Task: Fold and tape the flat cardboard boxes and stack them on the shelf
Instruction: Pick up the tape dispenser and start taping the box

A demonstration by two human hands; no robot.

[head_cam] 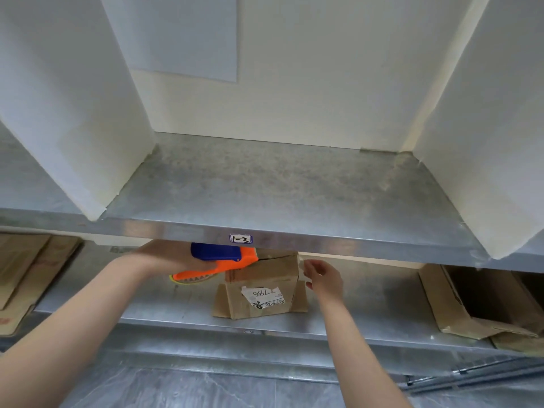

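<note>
A small brown cardboard box (pixel 262 284) stands on the lower shelf (pixel 164 304), about midway along it and just behind the near edge, partly tucked under the front lip of the upper shelf (pixel 265 184). It is worn and creased. A torn white sticker (pixel 262 295) on its near face carries handwritten digits that read upside down. Two short flaps splay out at its base, one to the left and one to the right, and a seam shows between the flaps on top.

The left hand (pixel 164 257) comes in from the left and grips a blue and orange tape dispenser (pixel 219 259), whose front end sits at the box's upper left edge. The knuckles are hidden by the upper shelf's lip. The right hand (pixel 323 278) is just beside the box's right side with its fingers curled, and whether it pinches anything cannot be told.

Flat cardboard (pixel 23 275) lies at the far left of the lower shelf, and an open carton (pixel 477 301) lies on its side at the right. The upper shelf bears a small label (pixel 240 239) reading 1-3 on its front lip, with white panels (pixel 73 98) standing at either side
</note>
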